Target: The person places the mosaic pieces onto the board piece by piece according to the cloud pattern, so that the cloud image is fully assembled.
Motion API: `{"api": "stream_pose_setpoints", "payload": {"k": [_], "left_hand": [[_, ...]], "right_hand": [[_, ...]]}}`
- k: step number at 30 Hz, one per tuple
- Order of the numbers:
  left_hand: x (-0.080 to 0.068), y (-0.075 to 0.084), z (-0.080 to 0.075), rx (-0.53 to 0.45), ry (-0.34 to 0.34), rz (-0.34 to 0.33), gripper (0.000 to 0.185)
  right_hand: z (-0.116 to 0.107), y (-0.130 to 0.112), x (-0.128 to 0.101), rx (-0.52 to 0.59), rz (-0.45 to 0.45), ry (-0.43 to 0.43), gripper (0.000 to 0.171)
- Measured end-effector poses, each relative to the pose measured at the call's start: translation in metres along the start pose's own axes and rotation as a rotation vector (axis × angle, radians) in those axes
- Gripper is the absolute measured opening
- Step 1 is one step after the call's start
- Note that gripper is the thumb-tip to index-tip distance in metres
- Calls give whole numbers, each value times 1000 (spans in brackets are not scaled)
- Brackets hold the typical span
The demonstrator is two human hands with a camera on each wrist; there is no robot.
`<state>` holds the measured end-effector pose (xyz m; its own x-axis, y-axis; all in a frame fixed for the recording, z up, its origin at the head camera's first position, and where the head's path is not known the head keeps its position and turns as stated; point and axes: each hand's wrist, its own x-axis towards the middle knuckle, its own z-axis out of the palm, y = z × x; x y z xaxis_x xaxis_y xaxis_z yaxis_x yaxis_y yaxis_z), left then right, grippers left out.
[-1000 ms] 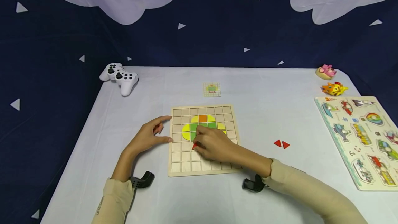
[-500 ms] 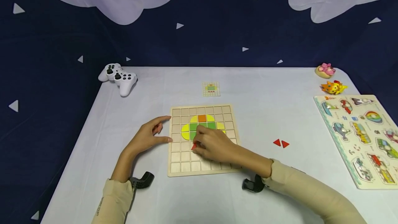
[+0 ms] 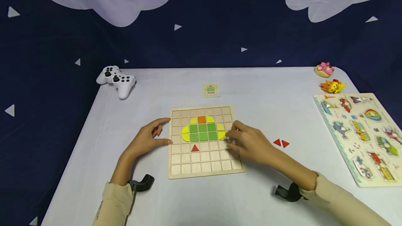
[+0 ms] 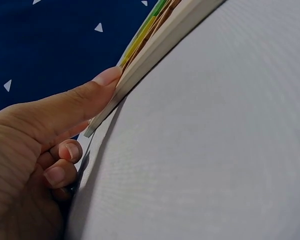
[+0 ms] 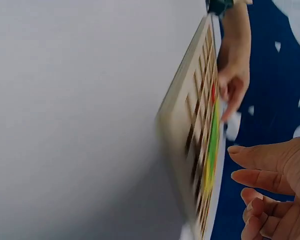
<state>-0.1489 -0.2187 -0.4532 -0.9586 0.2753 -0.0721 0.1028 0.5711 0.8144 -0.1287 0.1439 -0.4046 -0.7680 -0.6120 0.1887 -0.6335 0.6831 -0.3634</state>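
A square wooden grid board (image 3: 207, 168) lies on the table in the head view. Set in it are green squares (image 3: 203, 132), an orange square (image 3: 201, 119), yellow rounded pieces (image 3: 185, 133) and one red triangle (image 3: 195, 148) below the green. My left hand (image 3: 146, 137) touches the board's left edge with its thumb and index fingertips; the left wrist view shows the thumb (image 4: 85, 102) against the rim. Over the board's right side hovers my right hand (image 3: 251, 142), its thumb and fingers apart with nothing between them. Two red triangles (image 3: 281, 143) lie on the table beyond it.
Behind the board is a small pattern card (image 3: 210, 90). A white game controller (image 3: 116, 80) sits at the back left. To the right lie a vehicle picture puzzle (image 3: 361, 138) and two small toy figures (image 3: 333, 86). Each wrist carries a black camera mount (image 3: 142, 183).
My right hand has left the red triangle on the board, uncovering it and the green squares, and has moved right. The left hand stays at the edge. The head view has shifted slightly.
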Motion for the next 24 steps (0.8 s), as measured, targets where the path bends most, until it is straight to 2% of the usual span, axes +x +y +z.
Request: {"api": "stream_pose_setpoints", "payload": {"k": [5, 11, 18, 24], "left_hand": [[-2, 1, -1, 3, 5, -7, 76], [0, 2, 0, 9, -5, 1, 75], [0, 1, -1, 8, -4, 1, 75], [1, 0, 0, 7, -3, 10, 75]], "right_hand": [[-11, 28, -35, -73, 108, 34, 25], [-21, 52, -68, -162, 174, 121, 29], [-30, 67, -86, -185, 218, 174, 32], [-33, 73, -93, -208, 251, 164, 23]]}}
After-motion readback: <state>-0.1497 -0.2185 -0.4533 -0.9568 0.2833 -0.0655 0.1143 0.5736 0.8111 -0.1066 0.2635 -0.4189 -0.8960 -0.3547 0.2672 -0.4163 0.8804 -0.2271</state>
